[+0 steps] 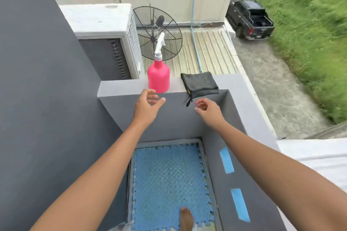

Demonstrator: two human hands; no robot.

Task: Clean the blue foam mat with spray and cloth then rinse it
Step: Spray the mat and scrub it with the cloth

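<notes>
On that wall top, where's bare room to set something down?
The ledge is bare from the dark wall to the pink bottle, and again from the cloth to the far corner. It is crowded in the middle: only a narrow strip separates bottle and cloth. The left hand and right hand hover just below, both open.

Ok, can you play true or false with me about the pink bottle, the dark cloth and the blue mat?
1. The pink plastic spray bottle stands upright on the grey ledge. True.
2. The folded dark grey cloth lies on the blue foam mat. False: it lies on the ledge, right of the bottle.
3. The left hand grips the bottle. False: open, just short of it.
4. The right hand is empty. True.
5. A bare foot stands on the mat. True.
</notes>
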